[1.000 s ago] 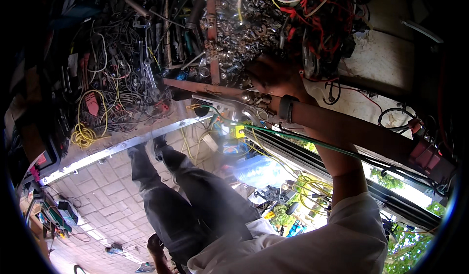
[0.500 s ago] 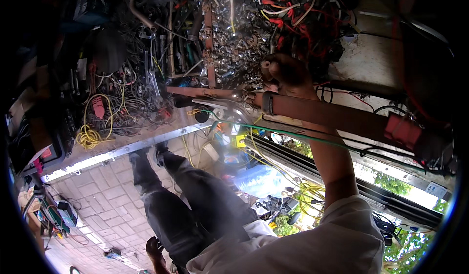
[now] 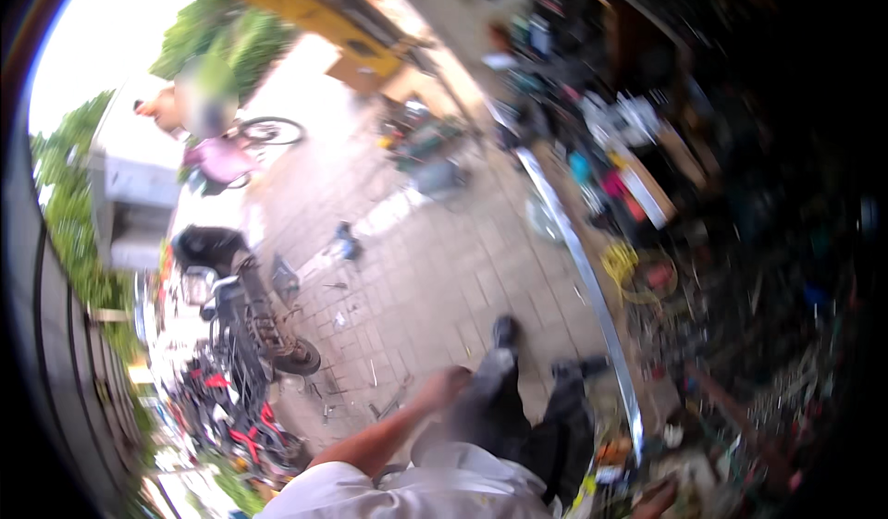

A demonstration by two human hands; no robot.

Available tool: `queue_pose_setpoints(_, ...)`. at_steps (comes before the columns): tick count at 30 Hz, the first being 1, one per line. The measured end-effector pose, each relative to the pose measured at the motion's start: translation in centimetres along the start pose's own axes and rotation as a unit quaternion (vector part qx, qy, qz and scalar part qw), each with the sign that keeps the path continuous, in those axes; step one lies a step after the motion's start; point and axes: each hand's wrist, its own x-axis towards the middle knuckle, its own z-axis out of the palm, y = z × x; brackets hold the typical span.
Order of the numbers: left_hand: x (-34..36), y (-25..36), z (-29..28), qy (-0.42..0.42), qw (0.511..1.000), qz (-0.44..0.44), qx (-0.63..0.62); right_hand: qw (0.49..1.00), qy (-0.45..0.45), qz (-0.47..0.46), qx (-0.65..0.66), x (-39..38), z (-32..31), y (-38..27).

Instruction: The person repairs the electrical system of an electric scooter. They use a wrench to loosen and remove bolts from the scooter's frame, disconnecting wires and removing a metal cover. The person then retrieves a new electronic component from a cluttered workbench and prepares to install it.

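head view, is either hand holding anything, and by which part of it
It cannot be told: the left hand is blurred, no object discernible; the right hand, at the lower edge, is too blurred.

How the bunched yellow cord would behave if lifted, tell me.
The yellow cord would probably sag, since it lies in bunched loops. It looks fairly light, its strands being thin. It may snag, as one loose loop spreads beside a reddish piece.

Two hands (image 3: 449,386), two dark trouser legs (image 3: 495,395), two shoes (image 3: 505,331); one yellow cable coil (image 3: 620,264) near the metal desk edge (image 3: 606,325); one spoked wheel (image 3: 271,131).
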Motion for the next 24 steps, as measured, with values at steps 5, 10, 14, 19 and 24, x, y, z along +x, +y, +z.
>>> queue_pose_setpoints(5, -1.8, 8.5, 0.4, 0.062, 0.946, 0.223, -0.227, 0.879, -0.309, -0.026, -0.362, -3.4, 24.4, 2.7)
queue_pose_setpoints(10, -4.3, 7.4, -9.4, 0.208, 0.852, 0.391, -0.279, 0.770, -0.465, -0.282, -0.333, -15.3, 46.3, 3.6)
queue_pose_setpoints(14, -5.9, 0.3, -21.0, 0.281, 0.823, 0.421, -0.259, 0.634, -0.600, -0.400, -0.279, -26.8, 57.3, 2.7)
queue_pose_setpoints(19, -10.3, -9.5, -33.0, 0.425, 0.780, 0.427, -0.168, 0.551, -0.694, -0.302, -0.351, -38.2, 68.2, 4.4)
queue_pose_setpoints(24, -12.9, -18.5, -41.4, 0.562, 0.733, 0.352, -0.152, 0.602, -0.736, 0.025, -0.308, -44.0, 76.1, 10.0)
